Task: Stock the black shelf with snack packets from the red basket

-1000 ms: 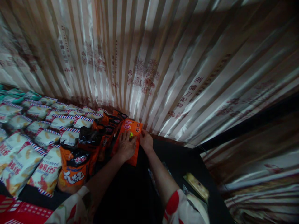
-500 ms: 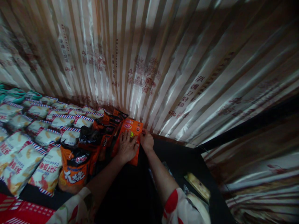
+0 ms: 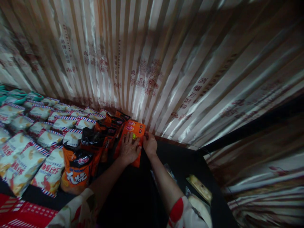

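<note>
An orange snack packet (image 3: 136, 126) lies at the back of the black table, close to the curtain. Across its front rests my left hand (image 3: 129, 148), flat with the fingers apart. My right hand (image 3: 150, 144) is at the packet's right edge, its fingers curled together; whether they pinch the edge is hard to see in the dim light. Just left of the packet stand several orange and black snack bags (image 3: 109, 129), with a larger one (image 3: 76, 171) at the front of that row.
Rows of white snack bags (image 3: 49, 171) fill the left side, with green bags (image 3: 15, 95) behind. A red basket (image 3: 23, 212) is at the lower left. Wrapped food (image 3: 200, 188) lies on the table (image 3: 182, 158) at right. A striped curtain (image 3: 147, 47) hangs behind.
Almost nothing differs. Both hands stay at the orange packet, and the view has shifted very slightly.
</note>
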`<move>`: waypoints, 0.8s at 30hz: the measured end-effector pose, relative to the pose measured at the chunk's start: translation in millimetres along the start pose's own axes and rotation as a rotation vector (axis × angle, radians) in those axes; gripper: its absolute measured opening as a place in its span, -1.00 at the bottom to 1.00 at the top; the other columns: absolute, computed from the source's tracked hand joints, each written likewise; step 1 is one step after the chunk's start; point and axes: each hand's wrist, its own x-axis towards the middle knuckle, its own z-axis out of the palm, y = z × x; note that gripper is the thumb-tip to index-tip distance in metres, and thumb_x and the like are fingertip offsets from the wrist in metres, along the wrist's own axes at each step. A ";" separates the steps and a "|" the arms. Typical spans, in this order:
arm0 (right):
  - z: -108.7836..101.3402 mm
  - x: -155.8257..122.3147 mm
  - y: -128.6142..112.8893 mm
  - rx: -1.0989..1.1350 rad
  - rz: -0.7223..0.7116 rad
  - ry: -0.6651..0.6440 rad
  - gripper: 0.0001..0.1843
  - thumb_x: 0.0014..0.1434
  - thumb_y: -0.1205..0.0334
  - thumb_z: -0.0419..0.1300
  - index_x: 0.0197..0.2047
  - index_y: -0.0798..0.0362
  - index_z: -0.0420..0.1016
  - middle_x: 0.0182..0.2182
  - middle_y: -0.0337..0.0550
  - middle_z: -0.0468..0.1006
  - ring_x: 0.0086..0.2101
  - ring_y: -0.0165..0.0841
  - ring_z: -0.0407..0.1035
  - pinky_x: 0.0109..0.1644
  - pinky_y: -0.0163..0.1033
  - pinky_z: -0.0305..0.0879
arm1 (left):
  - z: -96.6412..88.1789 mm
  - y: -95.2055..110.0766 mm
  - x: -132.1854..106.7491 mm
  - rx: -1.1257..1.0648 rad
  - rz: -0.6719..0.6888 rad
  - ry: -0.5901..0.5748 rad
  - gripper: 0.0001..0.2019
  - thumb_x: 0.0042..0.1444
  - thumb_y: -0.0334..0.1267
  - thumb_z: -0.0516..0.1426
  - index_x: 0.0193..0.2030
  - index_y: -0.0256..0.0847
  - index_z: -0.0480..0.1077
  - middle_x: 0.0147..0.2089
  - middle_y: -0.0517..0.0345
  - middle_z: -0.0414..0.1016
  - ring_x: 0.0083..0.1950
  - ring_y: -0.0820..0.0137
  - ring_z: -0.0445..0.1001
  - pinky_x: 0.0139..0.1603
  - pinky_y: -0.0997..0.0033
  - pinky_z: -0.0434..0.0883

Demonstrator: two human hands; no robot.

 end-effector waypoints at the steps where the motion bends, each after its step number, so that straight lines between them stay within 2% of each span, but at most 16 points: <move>1: -0.2 -1.6 1.1 -0.024 -0.009 0.001 -0.63 0.15 0.33 0.02 0.02 0.04 0.40 -0.06 -0.11 0.50 -0.12 -0.36 0.41 -0.05 -0.33 0.26 | -0.3 -0.1 0.1 0.001 0.002 -0.001 -0.56 0.18 -0.04 -0.03 0.19 -0.03 0.26 0.31 0.01 0.14 0.34 0.07 0.00 0.29 -0.04 -0.03; 7: -2.4 -8.2 -0.2 -0.167 -0.055 -0.050 -0.65 0.16 0.28 0.02 -0.01 0.01 0.47 -0.10 -0.05 0.48 -0.09 -0.31 0.37 -0.02 -0.31 0.25 | -0.7 -0.3 0.0 0.008 0.005 -0.006 -0.55 0.16 -0.05 -0.01 0.19 -0.03 0.26 0.31 0.02 0.15 0.33 0.06 0.03 0.28 -0.06 -0.03; 18: -2.8 -11.5 -5.5 -0.202 -0.008 -0.079 -0.66 0.18 0.21 0.02 -0.01 -0.02 0.46 -0.16 -0.05 0.47 -0.11 -0.30 0.37 -0.09 -0.31 0.26 | -3.7 -0.8 4.8 0.009 0.000 -0.055 -0.56 0.16 -0.05 -0.01 0.17 -0.02 0.29 0.29 -0.02 0.19 0.32 0.05 0.06 0.27 -0.06 -0.01; 24: -3.6 -13.3 -7.6 -0.226 -0.019 -0.093 -0.68 0.21 0.18 -0.01 -0.03 -0.07 0.45 -0.20 -0.10 0.47 -0.16 -0.34 0.40 -0.14 -0.31 0.26 | -3.8 -1.0 2.7 0.013 0.006 -0.024 -0.57 0.15 -0.07 0.01 0.16 -0.02 0.30 0.28 0.04 0.21 0.32 0.07 0.06 0.27 -0.05 0.01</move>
